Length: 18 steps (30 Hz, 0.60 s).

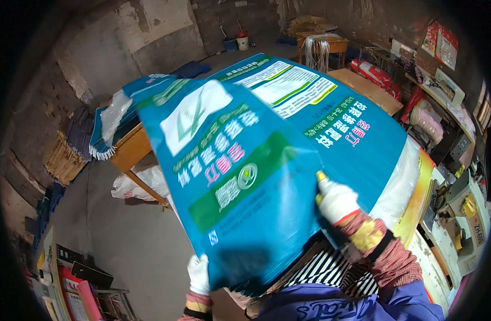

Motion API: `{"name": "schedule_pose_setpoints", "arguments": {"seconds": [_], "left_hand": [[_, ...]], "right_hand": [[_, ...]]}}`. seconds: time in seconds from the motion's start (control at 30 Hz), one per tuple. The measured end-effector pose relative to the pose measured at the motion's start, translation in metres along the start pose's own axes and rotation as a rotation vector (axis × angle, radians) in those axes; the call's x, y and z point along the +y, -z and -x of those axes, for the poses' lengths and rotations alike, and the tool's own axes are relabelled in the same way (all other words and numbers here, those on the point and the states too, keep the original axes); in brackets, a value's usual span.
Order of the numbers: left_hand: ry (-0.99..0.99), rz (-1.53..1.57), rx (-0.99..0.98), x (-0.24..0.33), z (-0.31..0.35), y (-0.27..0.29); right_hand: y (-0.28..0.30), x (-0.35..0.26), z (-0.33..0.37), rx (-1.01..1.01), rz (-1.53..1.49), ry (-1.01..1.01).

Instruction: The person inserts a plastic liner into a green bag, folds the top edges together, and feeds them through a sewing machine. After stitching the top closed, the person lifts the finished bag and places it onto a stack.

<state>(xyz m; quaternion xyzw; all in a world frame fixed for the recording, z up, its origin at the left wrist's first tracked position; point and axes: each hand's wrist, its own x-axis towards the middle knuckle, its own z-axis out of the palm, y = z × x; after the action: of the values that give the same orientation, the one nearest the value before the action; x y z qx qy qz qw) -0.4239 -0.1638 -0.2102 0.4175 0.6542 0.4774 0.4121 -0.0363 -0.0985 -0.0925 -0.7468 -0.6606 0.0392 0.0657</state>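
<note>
A flat blue printed sack (277, 192) with a green band and a white panel slants across the middle of the view. My left hand (199, 274), in a white glove, is closed on its near left edge. At the sack's right edge lies my right hand (339, 200), in a white glove with yellow fingertips, a finger stretched out and nothing plainly gripped. Beneath it is a stack of similar blue sacks (381, 144), the top one showing a white and yellow text panel. How the right fingers meet the edge is partly hidden.
More blue sacks (98, 136) sit at the left on a wooden table (132, 147), with a white plastic bag (141, 182) beneath. A machine (470, 219) stands at the right. Buckets (242, 41) and a small table with pale strands (336, 45) are at the back.
</note>
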Motion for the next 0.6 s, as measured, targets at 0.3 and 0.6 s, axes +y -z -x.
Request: {"name": "schedule_pose_setpoints", "arguments": {"seconds": [0.3,0.6], "left_hand": [[0.155,-0.483,-0.232,-0.160,-0.020,0.048],[-0.734,-0.875,-1.314,-0.114,-0.025,0.044]], "right_hand": [[-0.141,-0.039,0.021,0.043,0.186,0.267],[-0.354,0.039,-0.013,0.005,0.373,-0.657]]}}
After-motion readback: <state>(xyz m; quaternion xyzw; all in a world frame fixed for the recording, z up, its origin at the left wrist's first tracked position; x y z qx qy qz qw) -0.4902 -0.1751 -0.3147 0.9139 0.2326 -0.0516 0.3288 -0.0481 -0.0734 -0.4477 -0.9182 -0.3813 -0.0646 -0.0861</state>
